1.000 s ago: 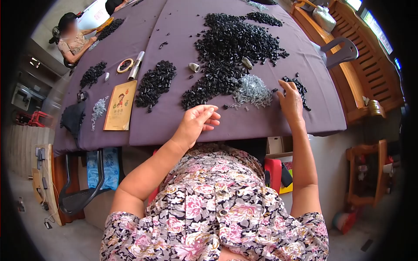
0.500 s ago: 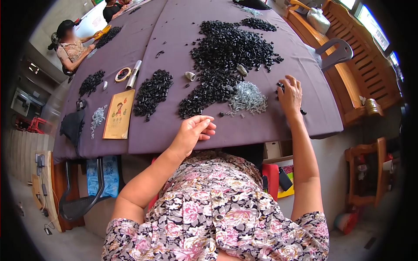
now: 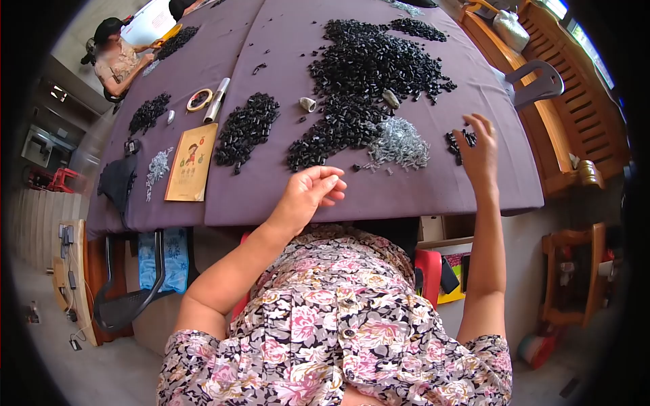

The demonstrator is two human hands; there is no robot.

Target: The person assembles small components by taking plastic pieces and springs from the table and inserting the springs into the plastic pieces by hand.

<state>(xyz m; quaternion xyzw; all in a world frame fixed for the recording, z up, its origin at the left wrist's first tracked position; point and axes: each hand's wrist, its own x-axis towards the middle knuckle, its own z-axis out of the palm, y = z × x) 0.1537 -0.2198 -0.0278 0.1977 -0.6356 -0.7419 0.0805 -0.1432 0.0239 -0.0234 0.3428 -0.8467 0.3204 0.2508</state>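
Observation:
My left hand (image 3: 313, 193) hovers by the table's near edge, below the large pile of small black plastic pieces (image 3: 379, 64). Its thumb and fingers are pinched together; whatever lies between them is too small or hidden to make out. My right hand (image 3: 482, 152) is at the right, its thumb and fingers apart, with nothing visible in it. Just left of its thumb lies a small cluster of black pieces (image 3: 453, 147). Between both hands sits a heap of small clear plastic pieces (image 3: 401, 145), touching the black pile. One loose black piece (image 3: 356, 167) rests near it.
Two grey-white finger cots (image 3: 308, 104) lie at the big pile. Leftward are another black pile (image 3: 247, 132), a yellow booklet (image 3: 191, 162), a tape roll (image 3: 199, 100) and a clear roll (image 3: 217, 100). A co-worker (image 3: 116, 64) sits at the far left; a grey chair (image 3: 538, 84) stands right.
My right hand has come off the small black cluster and moved slightly right, uncovering it, with its fingers spread. My left hand keeps its pinch. The whole view has shifted a little.

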